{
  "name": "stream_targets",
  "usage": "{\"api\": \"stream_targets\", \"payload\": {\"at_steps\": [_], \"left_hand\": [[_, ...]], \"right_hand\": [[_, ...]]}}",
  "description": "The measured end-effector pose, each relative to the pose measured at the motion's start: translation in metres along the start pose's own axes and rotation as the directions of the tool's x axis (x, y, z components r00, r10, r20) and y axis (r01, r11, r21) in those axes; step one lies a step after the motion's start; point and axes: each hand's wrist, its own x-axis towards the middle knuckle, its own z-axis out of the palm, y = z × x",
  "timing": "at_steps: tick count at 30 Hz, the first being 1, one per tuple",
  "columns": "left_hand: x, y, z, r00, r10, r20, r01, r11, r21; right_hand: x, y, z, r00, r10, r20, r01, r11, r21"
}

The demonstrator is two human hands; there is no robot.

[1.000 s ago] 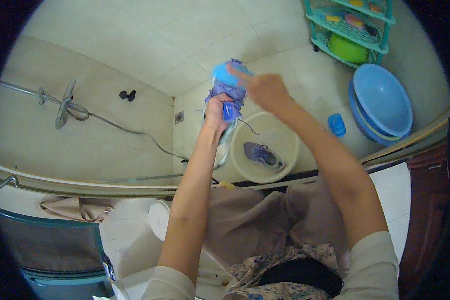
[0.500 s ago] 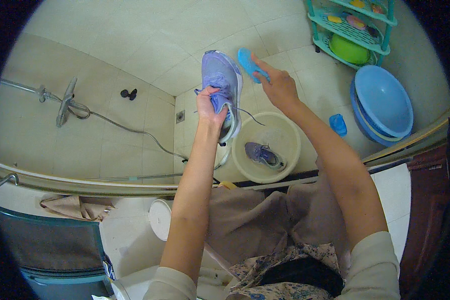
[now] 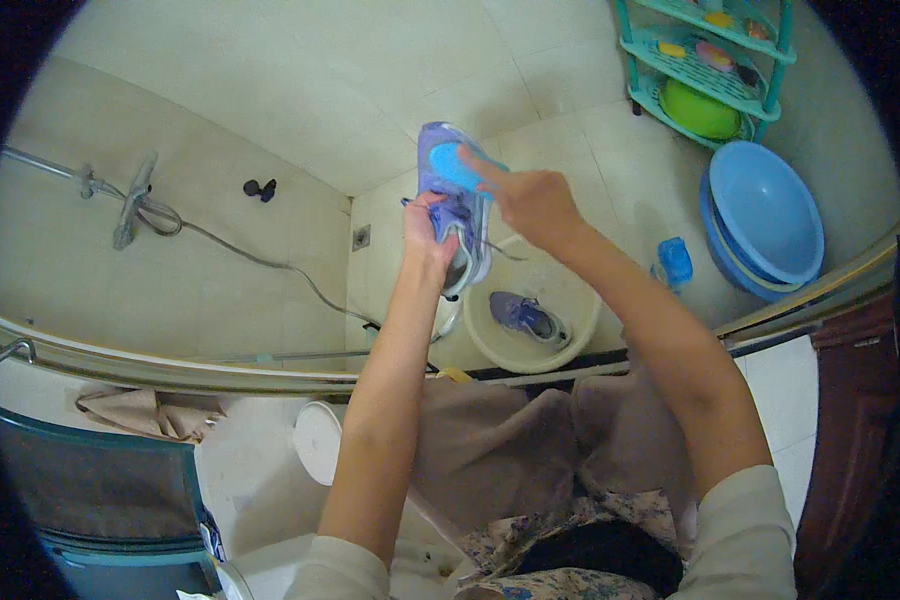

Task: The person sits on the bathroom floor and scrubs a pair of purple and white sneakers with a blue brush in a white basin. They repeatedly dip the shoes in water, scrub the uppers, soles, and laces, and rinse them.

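Observation:
My left hand (image 3: pixel 430 240) is closed around a purple sneaker (image 3: pixel 456 215) at its tongue and laces. The shoe's toe points away from me, and a loose lace hangs off its right side. My right hand (image 3: pixel 536 205) grips a blue scrub brush (image 3: pixel 454 166) that lies over the sneaker's toe; its bristles are hidden beneath. Below and to the right, a second purple sneaker (image 3: pixel 528 318) rests on its own inside a cream basin (image 3: pixel 582 335) on the tiled floor.
Blue basins (image 3: pixel 767 212) lean stacked at the right, near a small blue packet (image 3: pixel 675 262). A teal shelf rack (image 3: pixel 705 72) stands in the far right corner. The shower hose (image 3: pixel 260 262) runs along the left wall. A raised threshold (image 3: pixel 220 378) crosses in front of my legs.
The brush in my right hand has moved left from beside the sneaker onto its toe. My left hand and the sneaker have come slightly nearer.

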Motion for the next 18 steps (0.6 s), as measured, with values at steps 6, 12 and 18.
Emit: {"api": "stream_targets", "payload": {"at_steps": [6, 12, 18], "left_hand": [[0.016, 0.001, -0.018, 0.995, -0.102, 0.003, 0.1, 0.985, 0.142], [0.009, 0.006, -0.017, 1.0, -0.01, 0.026, 0.01, 1.0, 0.011], [0.002, -0.009, -0.013, 0.998, 0.012, 0.057, 0.0, 0.982, -0.19]], "right_hand": [[0.021, 0.003, -0.019, 0.979, 0.174, -0.11, -0.164, 0.982, 0.093], [0.009, -0.002, -0.025, 0.99, 0.142, -0.012, -0.136, 0.969, 0.207], [-0.025, -0.019, -0.034, 0.99, 0.136, 0.021, -0.137, 0.955, 0.264]]}}
